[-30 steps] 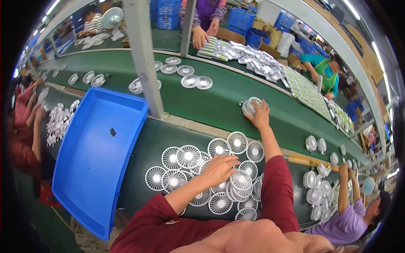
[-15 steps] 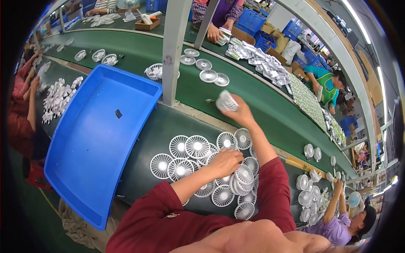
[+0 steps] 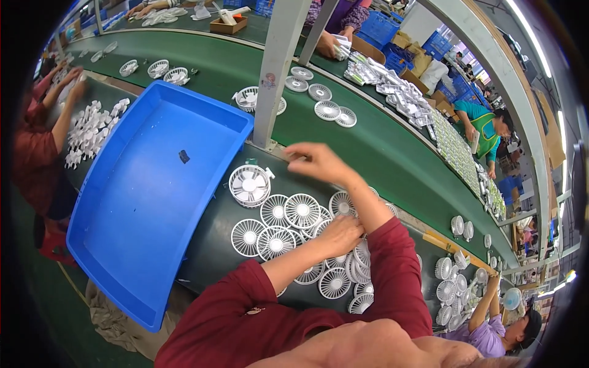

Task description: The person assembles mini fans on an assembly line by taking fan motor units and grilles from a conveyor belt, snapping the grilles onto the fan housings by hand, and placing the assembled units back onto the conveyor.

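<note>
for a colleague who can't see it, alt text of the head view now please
A person's left hand lies over overlapping round white plastic grilles, while the empty right hand hovers near a round white plastic fan housing. A large blue plastic tray is at left, a long green belt beyond.

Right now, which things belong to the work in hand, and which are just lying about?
Likely in use:
white round grilles, left hand over them
white fan unit, near the empty right hand

Probably lying about, neither hand on them:
blue tray, dark scrap inside
crumpled brownish cloth
</note>
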The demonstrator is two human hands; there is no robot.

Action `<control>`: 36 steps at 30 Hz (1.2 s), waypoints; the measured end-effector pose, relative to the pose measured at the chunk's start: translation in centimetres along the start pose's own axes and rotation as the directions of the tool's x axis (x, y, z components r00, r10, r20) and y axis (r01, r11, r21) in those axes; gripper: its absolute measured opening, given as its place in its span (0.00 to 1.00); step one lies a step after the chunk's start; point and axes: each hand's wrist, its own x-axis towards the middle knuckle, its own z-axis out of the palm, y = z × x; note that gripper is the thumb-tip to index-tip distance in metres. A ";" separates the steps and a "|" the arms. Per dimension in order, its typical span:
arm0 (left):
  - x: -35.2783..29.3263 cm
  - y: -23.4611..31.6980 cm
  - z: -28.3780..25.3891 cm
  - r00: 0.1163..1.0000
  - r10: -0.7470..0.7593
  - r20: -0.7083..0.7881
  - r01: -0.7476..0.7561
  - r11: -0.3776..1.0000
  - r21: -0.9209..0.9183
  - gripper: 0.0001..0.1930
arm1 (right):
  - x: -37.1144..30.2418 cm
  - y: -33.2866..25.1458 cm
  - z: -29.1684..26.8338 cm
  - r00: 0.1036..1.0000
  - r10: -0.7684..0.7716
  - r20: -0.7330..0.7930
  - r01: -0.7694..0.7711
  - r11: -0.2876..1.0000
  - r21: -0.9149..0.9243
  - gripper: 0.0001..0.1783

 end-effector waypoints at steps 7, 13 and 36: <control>0.2 0.1 0.6 0.999 0.051 -0.012 -0.050 0.998 0.026 0.14 | 3.3 12.4 -10.4 0.875 -0.175 -0.452 -0.205 0.711 -0.672 0.36; 0.4 0.1 0.4 0.998 -0.013 0.068 0.008 0.997 0.074 0.15 | 3.7 16.2 -12.0 0.773 0.282 -0.568 -0.618 0.534 -0.577 0.50; 0.2 0.9 -0.6 0.993 0.060 -0.099 -0.078 0.978 -0.194 0.11 | -18.0 8.8 -6.4 0.951 0.038 -0.308 -0.223 0.771 -0.596 0.34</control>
